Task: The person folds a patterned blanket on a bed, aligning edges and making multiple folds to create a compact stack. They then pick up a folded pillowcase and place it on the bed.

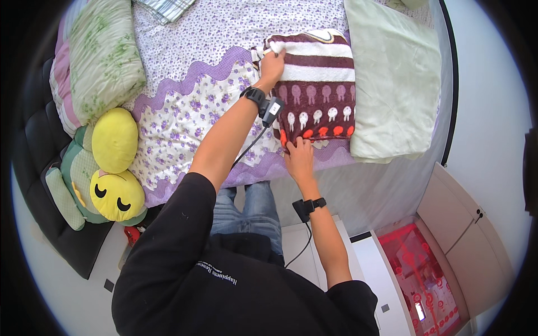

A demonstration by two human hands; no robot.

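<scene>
A maroon and white plush blanket [319,88] with rows of small printed figures lies folded on the purple flowered bed cover [197,109]. My left hand [273,67] grips the blanket's upper left edge, its fingers closed on the fabric. At the blanket's lower left corner my right hand [300,157] pinches the near edge, beside the rim of the bed. Both wrists wear black straps with small cabled devices. Directly right of the blanket lies a folded pale green cloth [393,84].
On the left lie a green and white quilt [103,63] and two round yellow cushions [114,140], one with a face, near the black padded headboard [40,126]. A checked cloth [166,8] lies at the top. Beige cabinet doors [462,235] stand lower right.
</scene>
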